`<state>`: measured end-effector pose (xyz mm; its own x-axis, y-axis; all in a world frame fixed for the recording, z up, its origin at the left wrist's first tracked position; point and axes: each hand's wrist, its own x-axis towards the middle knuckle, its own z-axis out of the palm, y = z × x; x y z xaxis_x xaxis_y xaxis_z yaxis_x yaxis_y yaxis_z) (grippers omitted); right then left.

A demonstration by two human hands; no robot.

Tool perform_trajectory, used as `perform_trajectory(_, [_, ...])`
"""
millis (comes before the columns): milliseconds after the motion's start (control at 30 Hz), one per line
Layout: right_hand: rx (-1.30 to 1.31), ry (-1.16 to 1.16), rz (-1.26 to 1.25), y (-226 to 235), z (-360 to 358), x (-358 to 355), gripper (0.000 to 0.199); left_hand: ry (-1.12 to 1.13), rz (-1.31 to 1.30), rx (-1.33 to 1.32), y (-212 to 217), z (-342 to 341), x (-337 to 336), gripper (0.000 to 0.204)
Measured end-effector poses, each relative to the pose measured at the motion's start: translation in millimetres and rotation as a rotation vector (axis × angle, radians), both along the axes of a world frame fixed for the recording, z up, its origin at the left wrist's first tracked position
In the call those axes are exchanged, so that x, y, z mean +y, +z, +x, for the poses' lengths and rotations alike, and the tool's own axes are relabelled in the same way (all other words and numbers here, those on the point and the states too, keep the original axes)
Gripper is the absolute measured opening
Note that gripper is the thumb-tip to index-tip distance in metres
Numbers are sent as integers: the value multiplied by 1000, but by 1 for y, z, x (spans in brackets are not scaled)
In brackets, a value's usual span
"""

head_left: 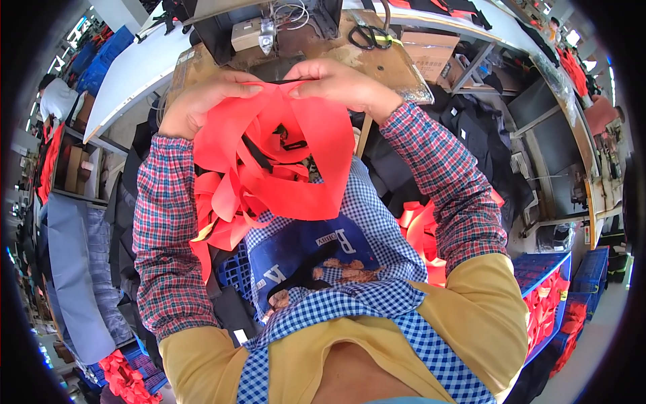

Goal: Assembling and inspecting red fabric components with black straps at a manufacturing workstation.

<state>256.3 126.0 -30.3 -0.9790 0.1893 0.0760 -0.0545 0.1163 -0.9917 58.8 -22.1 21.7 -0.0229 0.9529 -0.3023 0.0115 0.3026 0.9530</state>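
Observation:
Both hands hold a wide red fabric strip point(328, 131) up at the edge of a worn wooden worktop point(397, 67). At its upper left edge, my left hand point(208, 104) pinches the strip between thumb and fingers. My right hand point(340, 84) pinches the upper right edge, its thumb lying on the red material. The strip hangs down in a large loop. Behind and below it, more red strips point(232, 195) lie tangled in a bunch. Just beyond my hands stands a grey metal machine housing point(219, 34) with a small metal part point(267, 37) at its front.
Black scissors point(367, 38) lie on the worktop at the right. A blue crate point(531, 269) at the lower right holds red pieces. White tables point(128, 81) stand beyond, and dark fabric point(484, 141) is heaped right of my arm. A person point(59, 99) is at the far left.

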Motion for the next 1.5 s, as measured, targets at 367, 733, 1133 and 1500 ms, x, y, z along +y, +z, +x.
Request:
perform_trajectory(367, [-18, -69, -189, 8, -32, 26, 32, -22, -29, -187, -5, -33, 30, 30])
perform_trajectory(733, [53, -42, -281, 7, -41, 35, 30, 45, 17, -257, -8, -39, 33, 32])
perform_trajectory(1133, [78, -82, -297, 6, -41, 32, 28, 20, 97, -205, -8, -41, 32, 34])
perform_trajectory(1500, [66, -149, -326, 4, -45, 34, 27, 143, 118, -126, -11, -39, 38, 33])
